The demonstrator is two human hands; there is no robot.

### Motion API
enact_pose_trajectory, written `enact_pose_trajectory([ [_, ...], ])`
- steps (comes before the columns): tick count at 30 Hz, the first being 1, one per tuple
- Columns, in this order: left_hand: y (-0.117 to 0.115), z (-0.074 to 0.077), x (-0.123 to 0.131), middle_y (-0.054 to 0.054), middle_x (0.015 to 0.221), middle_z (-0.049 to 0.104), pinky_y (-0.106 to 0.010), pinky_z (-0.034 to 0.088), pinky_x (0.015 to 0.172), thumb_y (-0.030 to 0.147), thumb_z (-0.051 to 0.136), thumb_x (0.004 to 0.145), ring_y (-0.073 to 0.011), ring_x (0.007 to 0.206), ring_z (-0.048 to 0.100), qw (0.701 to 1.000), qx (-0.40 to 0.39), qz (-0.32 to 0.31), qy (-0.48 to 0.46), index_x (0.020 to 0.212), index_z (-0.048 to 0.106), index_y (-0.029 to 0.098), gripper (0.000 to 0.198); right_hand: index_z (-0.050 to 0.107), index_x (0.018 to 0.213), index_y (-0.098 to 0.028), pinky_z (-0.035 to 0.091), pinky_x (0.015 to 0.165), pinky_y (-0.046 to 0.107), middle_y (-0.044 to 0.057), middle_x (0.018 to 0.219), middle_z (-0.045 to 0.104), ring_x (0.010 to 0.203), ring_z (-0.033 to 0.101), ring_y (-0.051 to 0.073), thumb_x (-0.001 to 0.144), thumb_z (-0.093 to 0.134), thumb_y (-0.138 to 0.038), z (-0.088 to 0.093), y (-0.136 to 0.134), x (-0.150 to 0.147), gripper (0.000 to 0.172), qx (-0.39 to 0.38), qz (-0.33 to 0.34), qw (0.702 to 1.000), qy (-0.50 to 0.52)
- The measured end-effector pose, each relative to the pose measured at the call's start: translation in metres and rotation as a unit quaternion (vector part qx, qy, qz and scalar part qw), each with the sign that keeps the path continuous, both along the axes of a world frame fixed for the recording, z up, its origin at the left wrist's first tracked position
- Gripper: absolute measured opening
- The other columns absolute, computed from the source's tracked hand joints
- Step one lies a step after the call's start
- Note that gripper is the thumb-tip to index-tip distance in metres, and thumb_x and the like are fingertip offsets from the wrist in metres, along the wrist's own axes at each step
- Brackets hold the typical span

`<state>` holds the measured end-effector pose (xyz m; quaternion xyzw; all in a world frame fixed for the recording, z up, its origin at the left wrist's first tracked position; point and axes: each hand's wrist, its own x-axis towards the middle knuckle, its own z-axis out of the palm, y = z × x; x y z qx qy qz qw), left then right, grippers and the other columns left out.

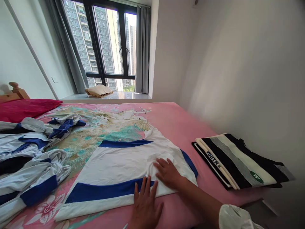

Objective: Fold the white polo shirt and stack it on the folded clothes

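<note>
A white shirt with blue panels (pixel 119 162) lies spread on the bed, its near side forming a long straight edge. My left hand (pixel 146 202) rests on that near edge, fingers stretched across the blue strip and the white cloth. Farther right, my right hand (pixel 168 173) lies on the white fabric near the shoulder end, fingers spread and palm down. Both hands press on the shirt without gripping it. The underside of the shirt is hidden.
Several crumpled white and blue garments (pixel 35 152) lie heaped at the left. A folded stack of striped clothes (pixel 235 159) sits on the bed's right side by the wall. Behind are a red pillow (pixel 28 108) and a beige folded cloth (pixel 98 91) on the windowsill.
</note>
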<state>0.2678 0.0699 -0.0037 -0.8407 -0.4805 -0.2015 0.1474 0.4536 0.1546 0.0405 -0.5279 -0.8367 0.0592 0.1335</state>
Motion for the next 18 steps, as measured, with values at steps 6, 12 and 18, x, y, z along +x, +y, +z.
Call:
enact_pose_trajectory([
  [6, 0.0, -0.001, 0.001, -0.008, 0.15, 0.034, -0.051, 0.007, 0.113, 0.036, 0.052, 0.081, -0.0283, 0.137, 0.03, 1.0, 0.001, -0.001, 0.004, 0.144, 0.03, 0.027, 0.067, 0.03, 0.145, -0.017, 0.001, 0.112, 0.056, 0.011, 0.152, 0.023, 0.142, 0.013, 0.026, 0.093, 0.033, -0.044, -0.01, 0.003, 0.0, 0.058, -0.021, -0.136, 0.99, -0.017],
  [12, -0.001, 0.004, 0.001, -0.008, 0.151, 0.031, -0.052, 0.016, 0.11, 0.032, 0.05, 0.082, -0.028, 0.138, 0.029, 1.0, -0.026, 0.007, 0.009, 0.146, 0.022, 0.029, 0.07, 0.023, 0.147, -0.025, -0.005, 0.111, 0.058, 0.007, 0.154, 0.017, 0.142, 0.011, 0.025, 0.09, 0.029, -0.06, -0.021, -0.01, -0.01, 0.067, -0.069, -0.119, 0.99, -0.011],
  [18, -0.004, 0.001, 0.001, -0.01, 0.153, 0.024, -0.064, 0.026, 0.104, 0.037, 0.055, 0.079, -0.0358, 0.139, 0.024, 0.997, -0.077, 0.021, -0.017, 0.146, 0.019, 0.035, 0.076, 0.027, 0.146, -0.025, -0.001, 0.112, 0.055, 0.005, 0.154, 0.019, 0.142, 0.012, 0.024, 0.092, 0.028, -0.053, -0.026, -0.018, -0.019, 0.061, -0.041, -0.107, 0.993, -0.018],
])
